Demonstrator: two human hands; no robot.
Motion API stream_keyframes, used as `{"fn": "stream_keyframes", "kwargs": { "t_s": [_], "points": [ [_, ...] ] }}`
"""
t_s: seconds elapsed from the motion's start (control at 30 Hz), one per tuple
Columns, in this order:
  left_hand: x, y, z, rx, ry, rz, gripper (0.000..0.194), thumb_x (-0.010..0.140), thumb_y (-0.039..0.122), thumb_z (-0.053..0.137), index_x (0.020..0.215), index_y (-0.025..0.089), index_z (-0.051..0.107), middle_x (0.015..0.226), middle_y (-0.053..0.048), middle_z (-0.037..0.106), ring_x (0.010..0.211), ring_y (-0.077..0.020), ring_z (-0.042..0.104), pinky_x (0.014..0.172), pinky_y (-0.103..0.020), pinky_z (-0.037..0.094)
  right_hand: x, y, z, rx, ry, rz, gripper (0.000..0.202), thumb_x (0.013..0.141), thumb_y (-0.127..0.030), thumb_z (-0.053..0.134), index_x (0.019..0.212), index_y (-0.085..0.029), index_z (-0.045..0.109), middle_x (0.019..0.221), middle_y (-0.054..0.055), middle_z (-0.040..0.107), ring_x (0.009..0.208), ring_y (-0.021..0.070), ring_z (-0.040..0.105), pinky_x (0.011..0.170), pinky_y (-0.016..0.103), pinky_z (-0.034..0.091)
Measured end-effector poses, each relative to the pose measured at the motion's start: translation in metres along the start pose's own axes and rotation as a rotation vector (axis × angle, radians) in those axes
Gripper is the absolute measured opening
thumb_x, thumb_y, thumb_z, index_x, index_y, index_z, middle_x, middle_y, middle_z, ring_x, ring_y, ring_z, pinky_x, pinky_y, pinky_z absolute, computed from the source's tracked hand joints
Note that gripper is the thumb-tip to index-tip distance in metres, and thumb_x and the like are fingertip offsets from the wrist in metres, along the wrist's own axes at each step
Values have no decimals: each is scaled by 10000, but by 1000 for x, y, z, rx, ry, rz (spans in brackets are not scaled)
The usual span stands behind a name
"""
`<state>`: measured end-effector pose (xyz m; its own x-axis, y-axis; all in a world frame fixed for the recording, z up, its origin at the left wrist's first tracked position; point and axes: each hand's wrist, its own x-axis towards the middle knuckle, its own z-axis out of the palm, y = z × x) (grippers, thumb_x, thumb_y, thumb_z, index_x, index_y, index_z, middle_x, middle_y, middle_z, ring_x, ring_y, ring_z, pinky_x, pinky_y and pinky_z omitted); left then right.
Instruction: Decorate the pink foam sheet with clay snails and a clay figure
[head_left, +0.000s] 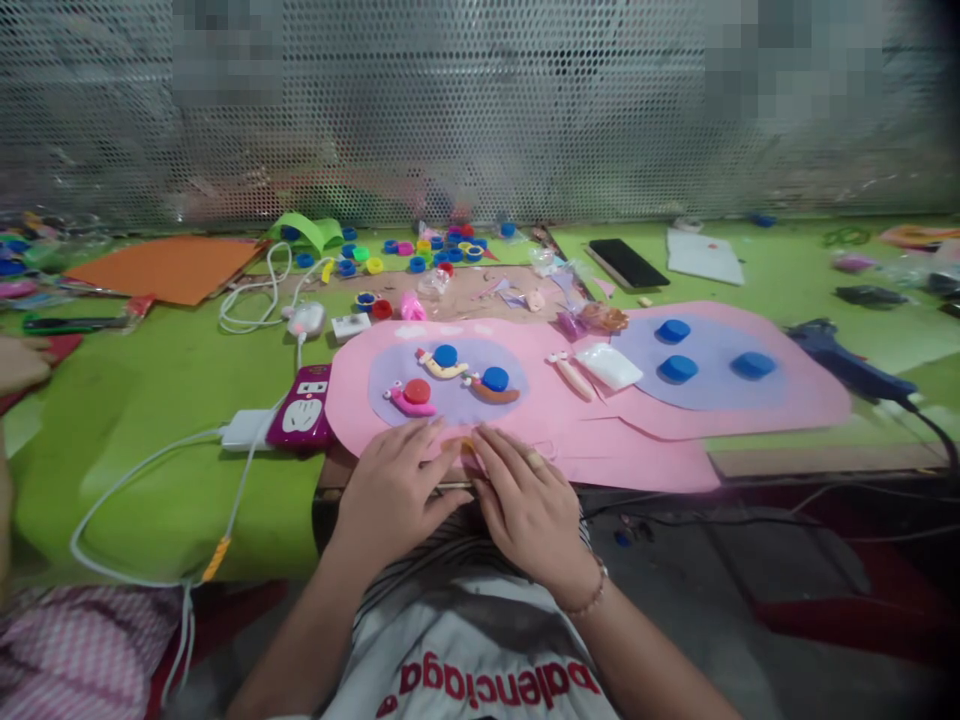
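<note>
Both hands rest at the front edge of a pink paper sheet [637, 465], fingers stretched forward and lying fairly flat. Between the fingertips of my left hand [394, 490] and my right hand [529, 500] shows a small yellow-brown piece [468, 446], perhaps modelling clay; the fingers partly cover it. A ring is on my right hand. Just beyond, on a lilac oval [386, 365], lie three clay snails with bottle-cap shells: a pink snail [412, 397] with a red cap, a cream snail [442, 363] and a brown snail [493, 385] with blue caps.
A pale clay body with eyes [574, 378] lies beside a white packet [609, 366]. Several blue caps [679, 368] sit on the right lilac oval. A glue gun [855, 365], phone [627, 263], purple power strip [304, 408] and white cable [135, 455] lie around. Another person's hand [22, 365] is at left.
</note>
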<state>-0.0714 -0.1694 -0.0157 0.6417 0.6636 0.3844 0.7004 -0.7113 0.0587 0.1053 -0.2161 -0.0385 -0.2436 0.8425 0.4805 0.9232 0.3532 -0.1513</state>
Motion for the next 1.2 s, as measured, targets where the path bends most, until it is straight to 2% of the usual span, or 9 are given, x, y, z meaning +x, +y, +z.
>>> {"fn": "stream_keyframes", "kwargs": {
  "t_s": [0.17,0.4,0.47,0.6,0.73,0.93,1.2],
  "points": [
    [-1,0,5,-38,56,-55,317,799,397,505,1008,202,642,1186,-113,559,1099,-263,492,907,-441,419,0,-1,1,5,6,15,430,871,-240,425,1292,-152,436,1324,63,468,1202,190,426,978,317,367],
    [-5,-2,8,-56,189,-55,310,783,338,540,1017,154,623,1042,-116,616,1004,-238,532,894,-418,435,1,-2,1,-2,13,20,428,864,-241,438,1284,-160,445,1316,61,477,1198,181,431,983,309,366],
    [-5,-3,5,-61,164,-49,377,784,362,534,1094,154,588,1064,-115,608,1025,-239,522,921,-422,415,1,-1,1,5,17,24,421,866,-240,435,1279,-161,452,1316,59,478,1200,179,429,985,308,362],
    [-3,-2,-1,-28,-6,16,523,774,499,496,1224,233,504,1247,-117,514,1150,-286,448,950,-484,365,1,-1,2,-6,20,28,416,863,-247,441,1269,-158,462,1309,57,485,1196,177,433,979,302,363],
    [0,-1,-2,-28,-29,7,445,773,514,488,1110,244,594,1236,-111,524,1178,-297,423,979,-526,313,1,-2,2,-31,27,21,406,867,-252,429,1261,-165,470,1296,67,499,1183,182,450,976,311,365],
    [2,2,1,-39,61,-61,248,791,400,516,878,228,671,1141,-94,574,1125,-269,461,972,-513,326,1,-1,2,-34,36,13,401,863,-252,431,1251,-165,481,1289,62,506,1179,182,455,968,305,373],
    [2,4,6,-20,144,-97,209,783,339,538,817,184,673,1097,-108,592,1089,-263,491,957,-485,369,1,-2,1,-7,40,31,394,862,-244,436,1245,-165,488,1288,54,508,1170,180,458,958,303,371]
  ]
}}
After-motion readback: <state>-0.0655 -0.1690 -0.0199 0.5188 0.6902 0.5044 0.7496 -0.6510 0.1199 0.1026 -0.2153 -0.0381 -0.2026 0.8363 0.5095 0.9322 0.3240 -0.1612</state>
